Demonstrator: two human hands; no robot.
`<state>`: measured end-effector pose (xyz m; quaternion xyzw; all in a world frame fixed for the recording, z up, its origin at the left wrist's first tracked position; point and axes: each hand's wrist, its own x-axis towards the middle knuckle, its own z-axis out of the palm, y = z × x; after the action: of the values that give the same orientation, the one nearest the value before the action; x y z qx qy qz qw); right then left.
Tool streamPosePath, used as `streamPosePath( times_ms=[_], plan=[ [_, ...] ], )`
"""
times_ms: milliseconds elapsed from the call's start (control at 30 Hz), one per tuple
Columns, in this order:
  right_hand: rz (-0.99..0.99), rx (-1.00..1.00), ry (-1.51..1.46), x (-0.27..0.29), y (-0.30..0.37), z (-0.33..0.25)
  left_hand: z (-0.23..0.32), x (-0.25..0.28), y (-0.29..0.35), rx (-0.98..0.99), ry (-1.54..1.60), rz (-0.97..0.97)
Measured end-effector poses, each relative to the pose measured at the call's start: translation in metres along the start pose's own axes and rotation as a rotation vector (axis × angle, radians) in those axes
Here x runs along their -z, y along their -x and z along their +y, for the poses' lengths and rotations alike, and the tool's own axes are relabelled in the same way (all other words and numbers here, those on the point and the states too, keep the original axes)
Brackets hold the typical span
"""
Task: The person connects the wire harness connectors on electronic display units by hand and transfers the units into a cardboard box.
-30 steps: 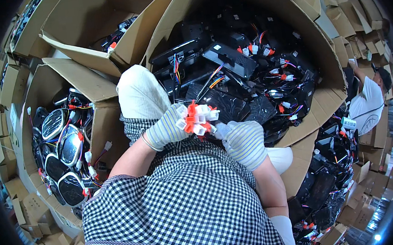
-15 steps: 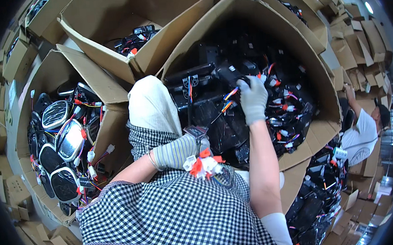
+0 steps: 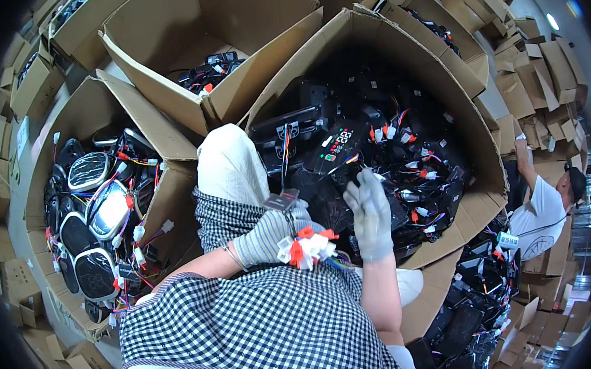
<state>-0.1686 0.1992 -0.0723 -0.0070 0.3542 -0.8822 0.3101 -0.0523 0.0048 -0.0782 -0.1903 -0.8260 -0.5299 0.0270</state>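
My left hand [image 3: 265,238], in a grey striped glove, is closed in front of my raised knee. It grips a bundle of wired plugs [image 3: 307,249], their white and red connectors spilling out beside the fingers. A small dark flat piece [image 3: 281,200] sticks up at the far side of that hand. My right hand [image 3: 368,214], in a pale glove, hovers over the near edge of the big box with its fingers apart and nothing seen in them. Just beyond it lies a black display unit [image 3: 337,144] with lit-looking red and white marks and a coloured lead.
The big carton [image 3: 443,232] is full of black units with wire leads. Left of me, another carton [image 3: 75,309] holds oval and square mirror-like panels [image 3: 109,208]. A carton [image 3: 163,50] stands behind. A co-worker [image 3: 544,208] is at the right, beyond more black parts [image 3: 468,303].
My right hand has drawn back toward me from the wire leads, its fingers opening. A display unit's marked face now shows in the big box. My left hand keeps its bundle.
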Motion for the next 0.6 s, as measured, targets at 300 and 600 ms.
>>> streamPosePath(
  times_ms=[300,600],
  plan=[
    [0.012,-0.325,0.593,-0.047,0.146,-0.031,0.01,0.006,-0.046,-0.048,0.971,0.107],
    [0.222,-0.385,0.645,-0.028,0.165,-0.035,0.068,0.134,-0.14,-0.242,0.51,0.986]
  ],
)
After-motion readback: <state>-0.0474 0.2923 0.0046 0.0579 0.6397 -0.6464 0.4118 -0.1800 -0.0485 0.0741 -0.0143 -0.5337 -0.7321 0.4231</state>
